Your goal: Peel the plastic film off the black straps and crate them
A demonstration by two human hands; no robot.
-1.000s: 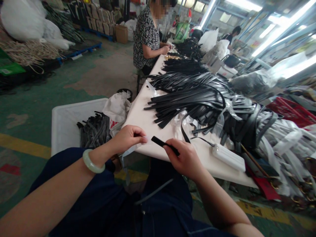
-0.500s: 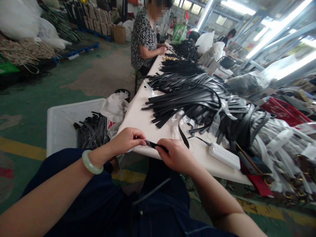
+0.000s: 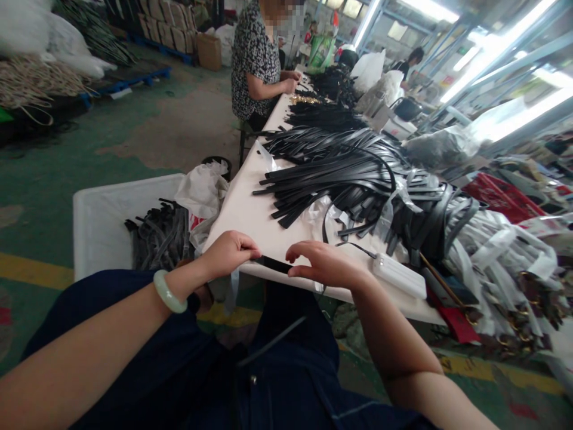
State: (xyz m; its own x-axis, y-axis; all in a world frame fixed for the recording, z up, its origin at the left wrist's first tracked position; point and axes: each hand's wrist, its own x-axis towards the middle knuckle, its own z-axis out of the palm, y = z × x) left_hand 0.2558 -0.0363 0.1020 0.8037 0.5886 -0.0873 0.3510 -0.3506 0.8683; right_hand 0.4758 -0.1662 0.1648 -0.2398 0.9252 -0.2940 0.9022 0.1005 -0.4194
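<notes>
A short stretch of black strap spans the gap between my hands at the table's near edge. My left hand pinches its left end, and a pale strip hangs just below those fingers. At the strap's right end is my right hand, its thumb and fingers parted around the strap's tip. Beyond them, a large pile of black straps lies on the white table. A white power bank with a black cable rests right of my right hand.
A white bin with dark strips and a cloth bag stands left of the table. A person sits at the table's far left side. Wrapped straps heap up at the right.
My right hand has loosened its grip, its fingers now spread at the strap's end. More of the strap shows between my hands. The whole view has shifted slightly.
</notes>
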